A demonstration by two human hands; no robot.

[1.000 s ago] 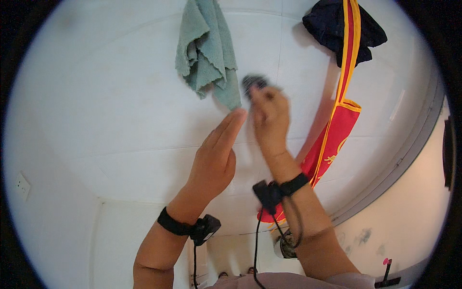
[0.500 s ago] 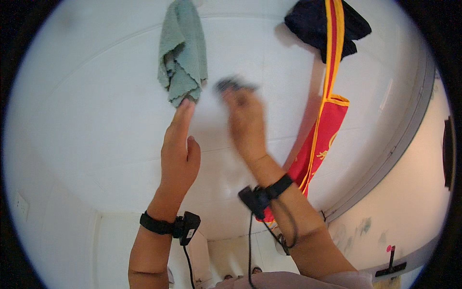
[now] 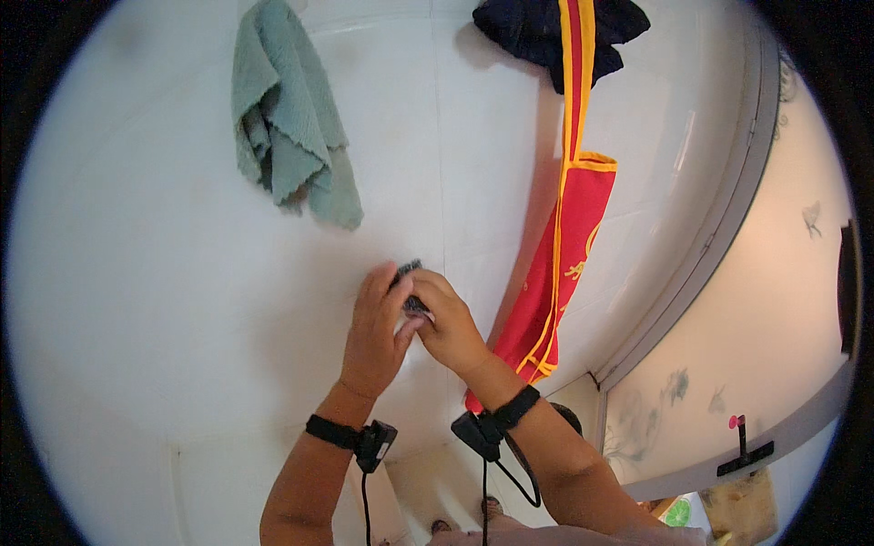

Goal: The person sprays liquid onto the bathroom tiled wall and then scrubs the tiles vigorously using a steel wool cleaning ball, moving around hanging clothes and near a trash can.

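My right hand [image 3: 449, 328] is closed around a small dark grey object [image 3: 413, 305], rough-looking and mostly covered by fingers, so its kind cannot be made out. My left hand [image 3: 373, 332] meets it from the other side, its fingers bent against the object and the thumb close to the right hand. Both hands are in front of a white tiled wall [image 3: 209, 300]. Above them and to the left hangs a grey-green towel [image 3: 300, 118], which neither hand touches.
To the right hang a red apron [image 3: 583, 214] with yellow trim and a bundle of black cloth [image 3: 519, 32]. Farther right stands a grey-framed door [image 3: 728, 273] with a frosted-looking panel. Cabled black devices are strapped to both wrists.
My hands have come together lower down, and the left hand has left the towel's lower end for the dark object. The towel hangs at a slant now. The view has shifted.
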